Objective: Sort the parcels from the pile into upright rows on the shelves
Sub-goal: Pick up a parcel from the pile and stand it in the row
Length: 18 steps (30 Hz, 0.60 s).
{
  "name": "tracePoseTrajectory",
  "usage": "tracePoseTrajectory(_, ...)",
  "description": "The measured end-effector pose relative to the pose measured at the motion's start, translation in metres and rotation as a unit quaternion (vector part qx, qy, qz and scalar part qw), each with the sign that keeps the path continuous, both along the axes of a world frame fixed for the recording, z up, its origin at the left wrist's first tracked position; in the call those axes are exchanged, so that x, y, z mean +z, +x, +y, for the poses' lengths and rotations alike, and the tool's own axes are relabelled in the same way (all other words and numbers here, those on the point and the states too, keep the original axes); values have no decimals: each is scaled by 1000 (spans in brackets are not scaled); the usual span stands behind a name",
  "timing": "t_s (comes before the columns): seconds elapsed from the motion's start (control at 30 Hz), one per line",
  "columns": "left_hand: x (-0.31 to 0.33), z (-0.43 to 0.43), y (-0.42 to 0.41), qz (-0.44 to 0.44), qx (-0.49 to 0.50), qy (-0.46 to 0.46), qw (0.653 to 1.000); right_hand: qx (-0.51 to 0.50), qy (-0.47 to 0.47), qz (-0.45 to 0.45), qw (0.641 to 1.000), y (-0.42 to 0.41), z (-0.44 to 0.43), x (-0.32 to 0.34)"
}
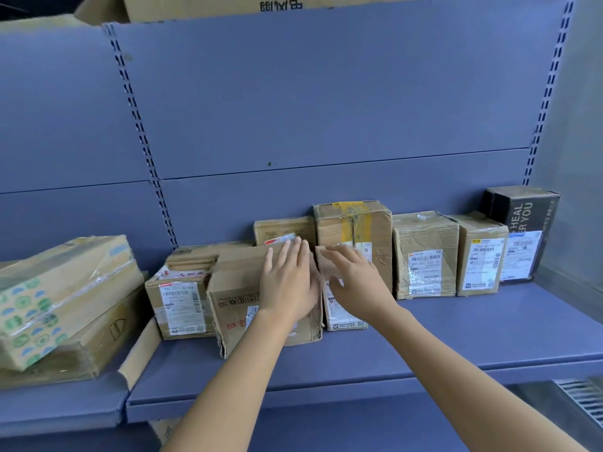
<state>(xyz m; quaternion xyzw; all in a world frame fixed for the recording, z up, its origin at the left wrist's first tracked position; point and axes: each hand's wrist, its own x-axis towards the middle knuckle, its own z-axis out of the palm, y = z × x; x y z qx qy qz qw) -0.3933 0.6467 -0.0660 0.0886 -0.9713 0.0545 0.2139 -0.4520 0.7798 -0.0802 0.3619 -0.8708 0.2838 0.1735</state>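
A row of cardboard parcels stands upright on the blue shelf (424, 347). My left hand (288, 282) lies flat, fingers together, against the right front of a dented brown parcel (235, 298) that sits forward of the row. My right hand (354, 282) presses flat on a small white-labelled parcel (342, 316) just right of it. Behind them stand a short parcel (280, 230) and a taller yellow-taped parcel (359, 226). Further right are two labelled brown parcels (424, 256) (479, 256) and a black box (522, 230). Left of my hands is another labelled parcel (179, 298).
On the neighbouring shelf to the left, a long box with green and blue print (62, 295) lies tilted on a flat carton (81, 350). A loose cardboard strip (137, 353) leans at the shelf joint. Bare shelf surface lies in front of the row.
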Motion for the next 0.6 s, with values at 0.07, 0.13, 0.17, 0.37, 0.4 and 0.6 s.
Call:
tracePoseTrajectory(0.07, 3, -15, 10, -3, 1, 2, 1000, 9, -9, 4, 1000, 13, -17, 5)
tracePoseTrajectory(0.13, 5, -33, 21, 0, 2, 7, 1000, 9, -1, 0, 1000, 27, -37, 9)
tracePoseTrajectory(0.17, 7, -42, 28, 5, 1, 11, 1000, 5, 2, -2, 1000, 33, -47, 10)
tracePoseTrajectory(0.37, 15, -112, 79, 33, 11, 12, 999, 33, -34, -15, 999, 80, -125, 19)
tracePoseTrajectory(0.4, 18, -126, 91, 51, 12, 11, 999, 41, -45, -19, 998, 89, -141, 20)
tracePoseTrajectory(0.6, 29, -218, 176, 155, 19, -20, 987, 111, -111, -27, 987, 150, -244, 30)
